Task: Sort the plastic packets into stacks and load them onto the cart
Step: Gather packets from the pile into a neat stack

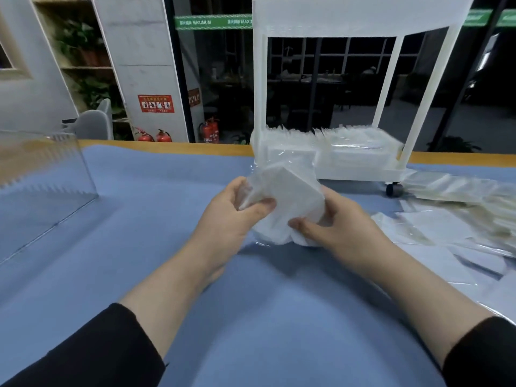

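Plastic packets (282, 202), light, soft and likely slippery, gathered as one stack: left hand (234, 213) and right hand (340, 227) grip its opposite edges.

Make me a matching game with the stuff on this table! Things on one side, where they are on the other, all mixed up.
Things:
1. bundle of packets
2. white cart
3. clear box
4. loose packets

Places:
A. far left of the table
B. spread on the cloth at the right
C. held in both hands
D. standing at the table's far edge

Pairs: 1-C, 2-D, 3-A, 4-B
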`<action>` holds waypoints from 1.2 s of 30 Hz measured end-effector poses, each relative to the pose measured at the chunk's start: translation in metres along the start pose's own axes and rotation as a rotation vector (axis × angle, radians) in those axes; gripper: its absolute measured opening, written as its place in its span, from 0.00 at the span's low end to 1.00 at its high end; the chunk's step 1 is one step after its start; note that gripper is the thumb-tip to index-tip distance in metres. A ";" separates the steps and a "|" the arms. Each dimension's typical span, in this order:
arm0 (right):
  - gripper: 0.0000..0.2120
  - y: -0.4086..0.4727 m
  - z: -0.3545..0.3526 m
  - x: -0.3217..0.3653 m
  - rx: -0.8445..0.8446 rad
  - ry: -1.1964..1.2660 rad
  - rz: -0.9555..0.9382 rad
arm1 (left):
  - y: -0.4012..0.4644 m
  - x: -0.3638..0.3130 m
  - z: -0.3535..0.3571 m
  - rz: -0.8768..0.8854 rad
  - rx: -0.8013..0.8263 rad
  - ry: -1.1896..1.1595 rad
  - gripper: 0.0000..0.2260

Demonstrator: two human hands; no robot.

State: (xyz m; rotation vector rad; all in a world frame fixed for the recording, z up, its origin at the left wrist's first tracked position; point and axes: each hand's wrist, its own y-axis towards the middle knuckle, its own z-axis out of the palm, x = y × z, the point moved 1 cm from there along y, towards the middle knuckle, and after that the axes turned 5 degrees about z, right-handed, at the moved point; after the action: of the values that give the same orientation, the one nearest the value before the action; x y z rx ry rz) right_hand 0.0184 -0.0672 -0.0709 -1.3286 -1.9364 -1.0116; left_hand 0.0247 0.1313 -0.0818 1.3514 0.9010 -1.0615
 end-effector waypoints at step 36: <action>0.10 -0.009 0.000 0.019 0.076 -0.433 0.017 | -0.002 -0.010 0.004 0.094 -0.149 0.266 0.22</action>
State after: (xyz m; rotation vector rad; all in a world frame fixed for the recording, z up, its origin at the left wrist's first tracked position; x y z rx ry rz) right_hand 0.0033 -0.0593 -0.0581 -1.6181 -2.2429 -0.6708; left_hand 0.0199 0.1279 -0.0726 1.4154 1.0785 -0.7380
